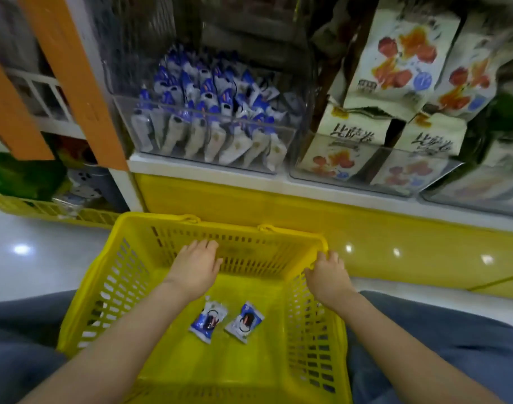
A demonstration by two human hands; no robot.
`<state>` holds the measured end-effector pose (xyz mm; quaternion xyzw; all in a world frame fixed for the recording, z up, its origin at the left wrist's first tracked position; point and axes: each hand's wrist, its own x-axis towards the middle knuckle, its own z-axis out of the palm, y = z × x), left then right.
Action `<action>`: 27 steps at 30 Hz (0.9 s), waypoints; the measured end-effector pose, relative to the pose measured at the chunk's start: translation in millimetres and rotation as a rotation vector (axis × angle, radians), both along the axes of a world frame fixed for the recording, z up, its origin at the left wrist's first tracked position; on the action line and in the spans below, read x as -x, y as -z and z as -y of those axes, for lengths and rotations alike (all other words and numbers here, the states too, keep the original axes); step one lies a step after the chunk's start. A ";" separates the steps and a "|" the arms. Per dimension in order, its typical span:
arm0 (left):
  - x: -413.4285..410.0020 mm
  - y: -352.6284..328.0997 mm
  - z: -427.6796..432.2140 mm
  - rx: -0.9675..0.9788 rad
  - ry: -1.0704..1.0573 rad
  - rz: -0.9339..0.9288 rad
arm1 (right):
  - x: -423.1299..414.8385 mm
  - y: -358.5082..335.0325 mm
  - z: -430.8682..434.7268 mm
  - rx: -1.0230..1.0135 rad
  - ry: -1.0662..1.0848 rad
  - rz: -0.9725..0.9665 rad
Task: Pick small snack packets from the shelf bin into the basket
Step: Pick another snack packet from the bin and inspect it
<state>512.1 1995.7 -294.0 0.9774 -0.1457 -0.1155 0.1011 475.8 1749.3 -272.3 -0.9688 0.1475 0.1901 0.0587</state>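
Two snack packets (pixel 226 320) lie in the yellow basket (pixel 132 258). The left hand (pixel 195 268) hangs open and empty; the right hand (pixel 326 275) grips the rim. Next, probably reach up to the shelf bin (pixel 208 123) for another.

Yellow, blue and white
The basket (pixel 234 371) is yellow; the packet (pixel 208 319) below the left hand (pixel 195 268) and the second packet (pixel 245 321) beside it are blue and white with dark centres; bags (pixel 401 53) beyond the right hand (pixel 326 277) are cream, red and orange.
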 end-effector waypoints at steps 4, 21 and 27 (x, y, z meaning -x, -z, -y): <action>-12.9 -77.1 -14.1 0.093 0.045 0.254 | -7.3 -45.2 -9.8 -0.017 -0.220 0.107; -82.9 -196.7 -86.6 0.247 0.071 0.610 | -180.0 -226.7 -163.3 -0.508 -0.501 0.693; -97.3 -189.1 -99.9 0.181 0.228 0.727 | -280.1 -205.5 -186.9 -0.331 -0.472 0.588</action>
